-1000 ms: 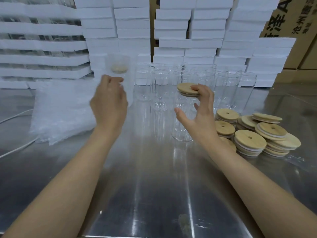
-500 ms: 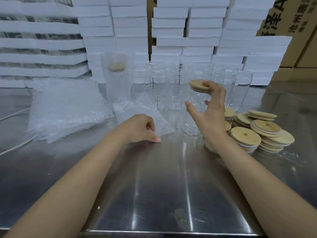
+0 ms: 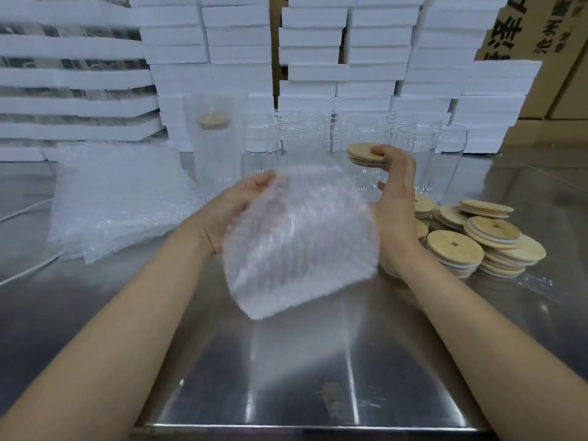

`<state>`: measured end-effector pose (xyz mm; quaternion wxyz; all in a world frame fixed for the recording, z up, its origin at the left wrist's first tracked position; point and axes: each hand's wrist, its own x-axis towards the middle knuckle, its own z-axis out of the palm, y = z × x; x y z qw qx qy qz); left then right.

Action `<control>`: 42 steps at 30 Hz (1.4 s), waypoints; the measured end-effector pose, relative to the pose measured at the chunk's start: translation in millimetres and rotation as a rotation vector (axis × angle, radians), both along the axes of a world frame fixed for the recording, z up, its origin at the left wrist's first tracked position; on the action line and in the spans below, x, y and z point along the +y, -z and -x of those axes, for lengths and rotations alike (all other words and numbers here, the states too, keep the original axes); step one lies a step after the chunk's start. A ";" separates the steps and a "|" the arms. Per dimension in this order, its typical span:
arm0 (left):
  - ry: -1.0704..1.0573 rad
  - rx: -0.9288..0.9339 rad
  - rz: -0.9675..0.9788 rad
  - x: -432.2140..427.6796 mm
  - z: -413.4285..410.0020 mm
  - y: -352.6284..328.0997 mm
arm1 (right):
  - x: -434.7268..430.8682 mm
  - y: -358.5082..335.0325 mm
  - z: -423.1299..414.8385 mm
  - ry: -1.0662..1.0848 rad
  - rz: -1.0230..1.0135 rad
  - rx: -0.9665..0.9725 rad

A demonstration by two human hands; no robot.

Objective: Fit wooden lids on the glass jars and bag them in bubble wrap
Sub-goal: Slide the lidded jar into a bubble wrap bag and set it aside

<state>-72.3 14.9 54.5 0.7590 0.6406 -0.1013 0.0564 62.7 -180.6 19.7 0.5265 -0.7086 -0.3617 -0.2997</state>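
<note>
Above the steel table (image 3: 302,377), the left hand (image 3: 235,211) grips a bubble wrap bag (image 3: 299,240) by its upper edge. The bag is lifted off the surface and blurred. Just to its right, the right hand (image 3: 394,198) curls its fingers over a wooden lid (image 3: 366,154) seated on a glass jar (image 3: 369,183). A pile of lids (image 3: 477,240) lies right of that hand. A stack of bubble wrap bags (image 3: 121,198) lies flat at left. Behind stand one bagged jar (image 3: 211,144), a row of open jars (image 3: 292,138) and white foam boxes (image 3: 350,58).
</note>
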 end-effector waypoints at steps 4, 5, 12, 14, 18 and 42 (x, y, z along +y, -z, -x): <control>-0.801 -0.052 -0.477 14.7 -20.9 9.8 | -1.5 -0.4 2.5 -0.024 -0.040 0.051; -0.953 -0.073 -0.684 21.3 -22.6 16.8 | -1.2 1.1 3.4 -0.012 -0.052 0.049; -0.916 -0.257 -0.991 3.9 -20.6 18.3 | 0.4 1.8 0.7 0.077 -0.056 0.044; -0.498 -0.019 -1.033 -12.0 -21.5 20.4 | -0.5 2.1 0.9 0.087 -0.058 0.037; -0.174 0.198 -1.216 -21.1 -22.2 37.1 | -1.7 -0.2 3.1 0.104 -0.061 0.039; -0.370 0.193 -0.813 -13.2 -28.7 39.7 | -2.3 -27.8 27.0 -0.150 -0.601 0.354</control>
